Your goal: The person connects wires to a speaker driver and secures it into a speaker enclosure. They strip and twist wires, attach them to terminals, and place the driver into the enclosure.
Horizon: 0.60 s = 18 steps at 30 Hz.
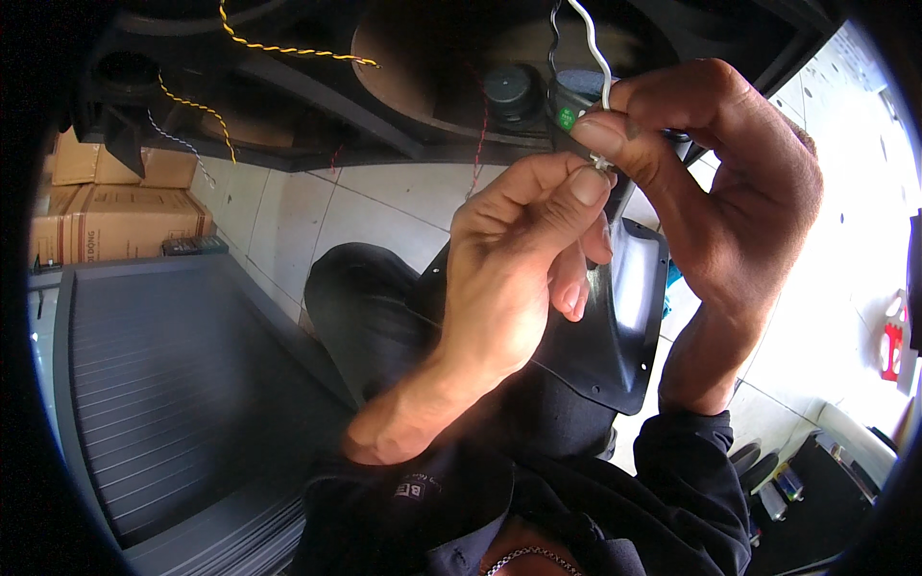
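the white wire [594, 40] drops between your hands: the right hand [735, 187] has fingers closed on it, the left hand [514, 254] pinches at its pale tip [601, 163]. keep both grips close together and light, so fine strands likely won't bend or snap. the cartons [144, 213] look closed, contents hidden; packets [789, 483] sit in or on the black case [821, 509].

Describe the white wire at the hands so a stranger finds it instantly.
Find the large black panel across the top. Right of centre, the left hand and right hand come together near its edge. The white wire drops from the picture's top edge into the right hand's pinch: smooth and untwisted, unlike the black wire beside it or the twisted yellow wires farther left.
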Motion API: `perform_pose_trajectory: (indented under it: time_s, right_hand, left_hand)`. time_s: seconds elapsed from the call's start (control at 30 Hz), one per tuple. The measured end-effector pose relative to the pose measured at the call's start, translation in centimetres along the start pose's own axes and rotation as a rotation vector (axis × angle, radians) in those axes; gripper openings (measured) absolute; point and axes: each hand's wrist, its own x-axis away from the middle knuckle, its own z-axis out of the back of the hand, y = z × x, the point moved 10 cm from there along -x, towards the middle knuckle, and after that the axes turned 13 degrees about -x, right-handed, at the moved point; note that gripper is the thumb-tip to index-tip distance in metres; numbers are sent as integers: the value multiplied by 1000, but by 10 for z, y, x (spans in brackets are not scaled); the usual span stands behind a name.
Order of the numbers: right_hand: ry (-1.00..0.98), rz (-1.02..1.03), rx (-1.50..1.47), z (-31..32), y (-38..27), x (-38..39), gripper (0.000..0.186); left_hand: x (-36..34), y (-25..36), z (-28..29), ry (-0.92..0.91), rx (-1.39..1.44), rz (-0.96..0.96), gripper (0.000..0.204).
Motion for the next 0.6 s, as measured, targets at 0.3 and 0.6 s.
perform_pose_trajectory:
  time_s: [0.3,0.6]
  right_hand:
    - [-20,-52,-86,7,6,-1,15]
    - [68,-302,-154,3,11,2,27]
  left_hand:
    - [7,22,9,-29,-523,28,19]
    - [-42,10,1,-602,-503,-140,93]
